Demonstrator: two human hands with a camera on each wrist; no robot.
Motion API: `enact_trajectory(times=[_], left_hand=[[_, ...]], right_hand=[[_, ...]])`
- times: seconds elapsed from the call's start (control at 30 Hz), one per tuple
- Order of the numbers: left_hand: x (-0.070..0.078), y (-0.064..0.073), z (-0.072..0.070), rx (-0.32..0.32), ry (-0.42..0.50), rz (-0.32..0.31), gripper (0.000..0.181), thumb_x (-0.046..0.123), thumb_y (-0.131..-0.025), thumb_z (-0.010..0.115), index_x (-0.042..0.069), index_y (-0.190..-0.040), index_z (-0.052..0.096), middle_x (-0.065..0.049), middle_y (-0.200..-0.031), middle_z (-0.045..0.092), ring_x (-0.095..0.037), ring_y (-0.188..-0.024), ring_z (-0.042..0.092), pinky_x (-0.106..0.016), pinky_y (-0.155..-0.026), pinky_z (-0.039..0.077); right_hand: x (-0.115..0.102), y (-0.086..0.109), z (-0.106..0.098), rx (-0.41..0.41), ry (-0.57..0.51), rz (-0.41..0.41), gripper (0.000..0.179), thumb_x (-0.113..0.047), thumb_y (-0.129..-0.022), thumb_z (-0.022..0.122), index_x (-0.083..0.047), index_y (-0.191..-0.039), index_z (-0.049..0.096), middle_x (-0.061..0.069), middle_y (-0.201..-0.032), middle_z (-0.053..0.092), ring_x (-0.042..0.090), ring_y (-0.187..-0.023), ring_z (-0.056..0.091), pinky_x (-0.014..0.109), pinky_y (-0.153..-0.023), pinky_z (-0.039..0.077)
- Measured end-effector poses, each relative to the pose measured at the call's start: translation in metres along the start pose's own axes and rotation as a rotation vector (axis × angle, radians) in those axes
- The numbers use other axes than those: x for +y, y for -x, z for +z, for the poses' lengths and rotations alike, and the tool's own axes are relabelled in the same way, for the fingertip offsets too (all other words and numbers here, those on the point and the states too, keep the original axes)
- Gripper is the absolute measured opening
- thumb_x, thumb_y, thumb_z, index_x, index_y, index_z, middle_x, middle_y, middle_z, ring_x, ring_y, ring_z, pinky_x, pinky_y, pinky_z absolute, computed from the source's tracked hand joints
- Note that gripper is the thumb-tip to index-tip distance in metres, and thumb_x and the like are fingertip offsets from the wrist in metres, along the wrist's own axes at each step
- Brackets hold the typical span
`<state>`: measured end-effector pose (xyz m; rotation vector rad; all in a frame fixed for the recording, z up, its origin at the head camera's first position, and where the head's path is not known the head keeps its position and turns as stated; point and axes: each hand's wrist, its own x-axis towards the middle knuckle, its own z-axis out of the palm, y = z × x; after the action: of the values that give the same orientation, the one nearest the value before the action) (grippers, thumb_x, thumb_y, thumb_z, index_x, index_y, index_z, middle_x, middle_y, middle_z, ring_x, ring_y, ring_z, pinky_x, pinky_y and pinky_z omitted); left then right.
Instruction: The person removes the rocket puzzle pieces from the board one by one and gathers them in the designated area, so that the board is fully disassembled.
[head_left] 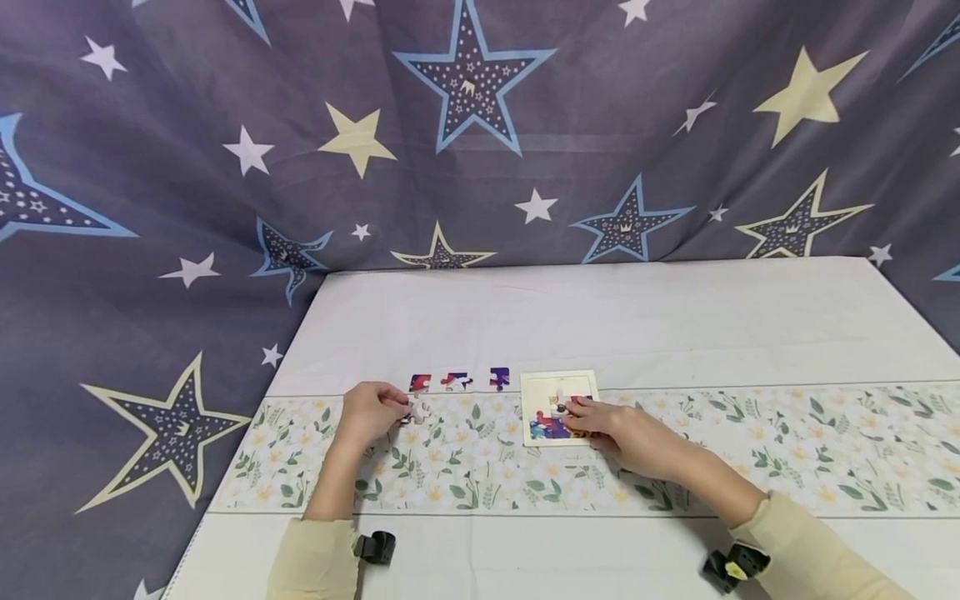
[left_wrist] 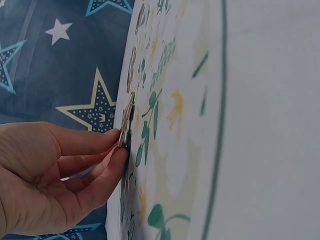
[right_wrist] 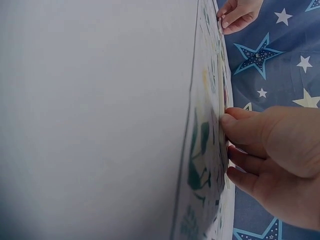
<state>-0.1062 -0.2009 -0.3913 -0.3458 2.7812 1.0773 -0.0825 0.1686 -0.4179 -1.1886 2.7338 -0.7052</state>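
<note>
My left hand (head_left: 371, 413) pinches the edge of a pale jigsaw piece (head_left: 417, 409) between thumb and fingertips, low over the floral strip. In the left wrist view that piece shows edge-on, partly behind the fingertips. Farther right lies a square puzzle board (head_left: 532, 392) with a cream frame, its lower part filled with colourful pieces. Across the board's right side rests my right hand (head_left: 636, 437), fingers spread over the fitted pieces and thumb at the near right edge. That hand covers part of the picture.
Behind the left hand, a red piece (head_left: 420, 382), a purple-and-white piece (head_left: 456, 382) and a dark purple piece (head_left: 499, 378) lie in a row left of the board. The white table (head_left: 660, 317) carries a floral strip (head_left: 480, 483). A star-patterned curtain (head_left: 300, 75) hangs behind.
</note>
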Motion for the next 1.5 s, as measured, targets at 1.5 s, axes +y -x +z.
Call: enact_trajectory(times=[1.5], left_hand=[[0.061,-0.001,0.034,-0.021,0.042,0.259,0.030,0.013,-0.087,0.069,-0.001,-0.112,0.065,-0.019,-0.107,0.069,-0.028,-0.093,0.066,-0.037,-0.076,0.055]], right_hand=[[0.000,0.000,0.000,0.001,0.006,-0.003,0.042,0.001,-0.088,0.063,-0.006,-0.130,0.059,0.015,-0.140,0.053,0.036,-0.131,0.050,0.044,-0.097,0.049]])
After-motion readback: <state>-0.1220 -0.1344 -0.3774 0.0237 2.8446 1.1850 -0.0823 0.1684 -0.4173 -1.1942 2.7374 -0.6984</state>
